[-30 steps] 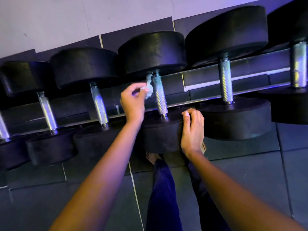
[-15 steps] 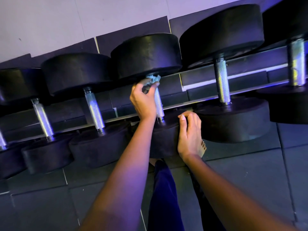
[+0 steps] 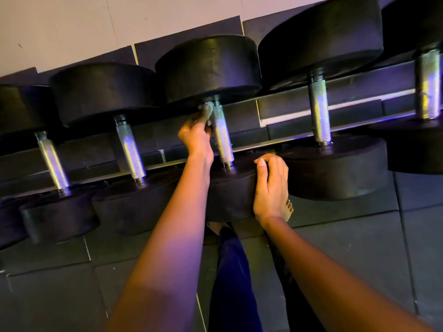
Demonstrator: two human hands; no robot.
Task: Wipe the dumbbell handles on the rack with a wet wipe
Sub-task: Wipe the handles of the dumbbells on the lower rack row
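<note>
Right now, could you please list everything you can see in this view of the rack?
dumbbells: at least five, black weights with silver handles, side by side on the rack
rack: one, dark metal, along the wall
wet wipe: one, pale, at the top of the middle dumbbell handle
floor mats: several, dark grey, below the rack
wall: one, pale, behind the rack
trousers: one pair, dark blue, bottom centre
feet: two, bare, under the rack
left hand: one, pinches the wet wipe
right hand: one, holds the middle dumbbell's near weight
</note>
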